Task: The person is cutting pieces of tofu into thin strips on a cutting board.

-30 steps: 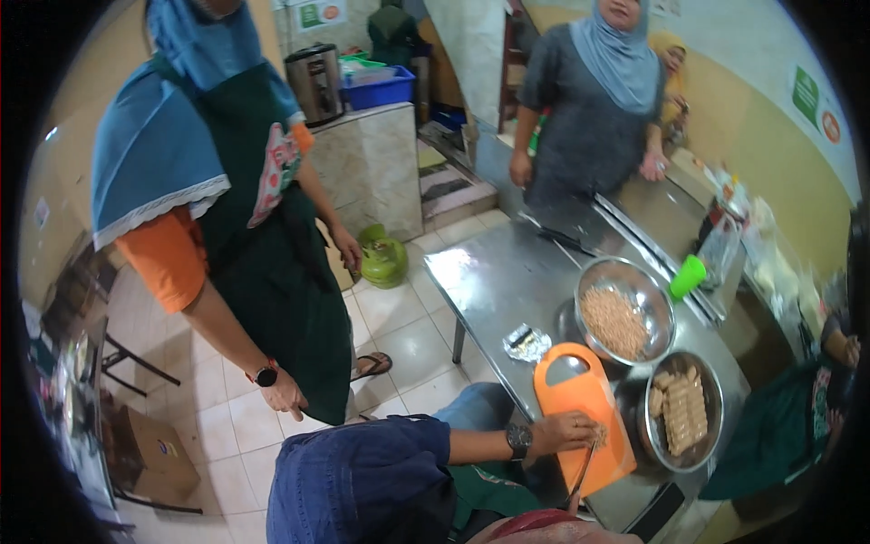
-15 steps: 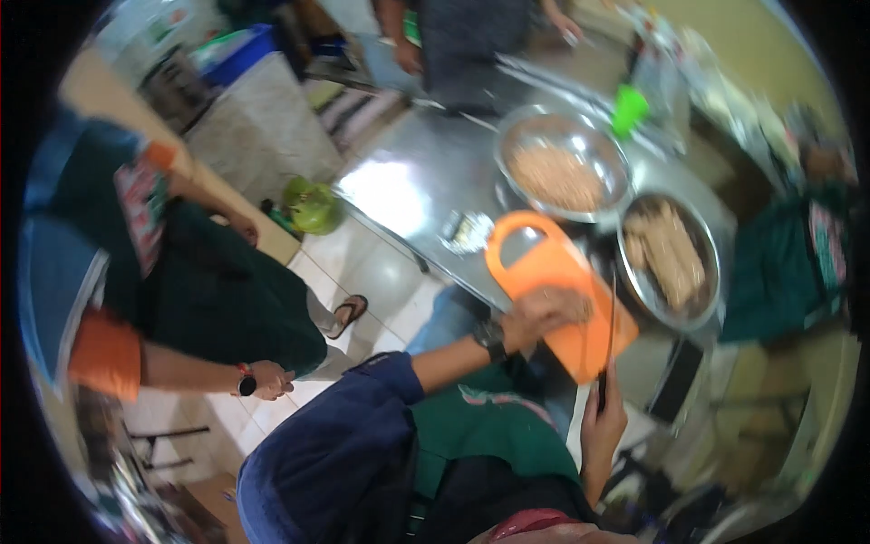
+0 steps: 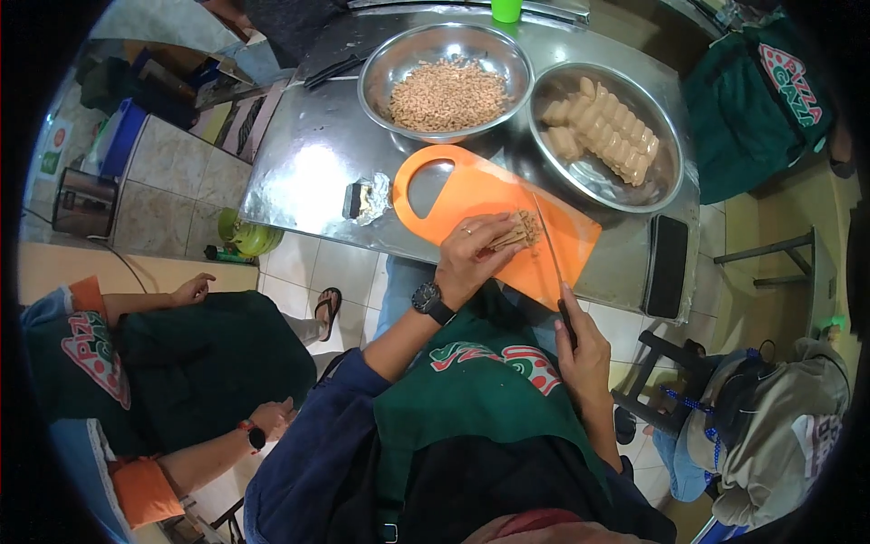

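Observation:
On an orange cutting board (image 3: pixel 471 177) my left hand (image 3: pixel 467 258) is closed around a bundle of light-brown sausage strips (image 3: pixel 509 238). Small cut bits lie at the bundle's right end. My right hand (image 3: pixel 584 352) grips the dark handle of a knife (image 3: pixel 549 240); its narrow blade points away from me, just right of the bundle. Beyond the board stands a steel bowl (image 3: pixel 367 89) with many small diced pieces (image 3: pixel 446 95). To its right a second steel bowl (image 3: pixel 672 140) holds whole pale sausages (image 3: pixel 616 131), packed side by side in a block.
A black phone (image 3: pixel 666 267) lies by the steel table's right edge. Crumpled foil (image 3: pixel 373 199) sits left of the board. Farther back are a black-handled tool (image 3: pixel 335 71) and a green cup (image 3: pixel 507 9). A person in a green apron (image 3: pixel 213 367) is close on my left.
The view has shifted and sharpened, bringing the bowls toward the top. My left hand still holds the strips on the board, and my right still has the knife beside them.

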Tool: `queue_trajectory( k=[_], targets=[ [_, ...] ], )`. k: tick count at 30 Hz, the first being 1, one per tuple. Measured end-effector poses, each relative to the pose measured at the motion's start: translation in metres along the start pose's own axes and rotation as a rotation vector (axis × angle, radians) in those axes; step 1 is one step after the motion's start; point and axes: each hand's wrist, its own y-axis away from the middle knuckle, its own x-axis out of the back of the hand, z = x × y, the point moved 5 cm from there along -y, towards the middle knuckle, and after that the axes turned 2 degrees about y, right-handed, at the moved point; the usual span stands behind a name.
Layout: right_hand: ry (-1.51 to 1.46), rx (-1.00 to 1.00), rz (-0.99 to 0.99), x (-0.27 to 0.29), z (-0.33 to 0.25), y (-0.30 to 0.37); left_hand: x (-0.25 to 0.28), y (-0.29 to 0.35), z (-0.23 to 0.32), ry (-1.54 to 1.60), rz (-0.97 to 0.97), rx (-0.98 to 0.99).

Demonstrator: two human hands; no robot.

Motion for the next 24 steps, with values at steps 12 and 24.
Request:
queue_trajectory(
  k=[12, 24],
  targets=[
    [-0.005, 0.013, -0.075, -0.01, -0.011, 0.003, -0.002, -0.005, 0.0, -0.109, 0.041, -0.057],
    [0.094, -0.037, -0.156, -0.029, -0.014, 0.01, -0.005, -0.006, 0.003, -0.193, 0.037, -0.15]
  ],
)
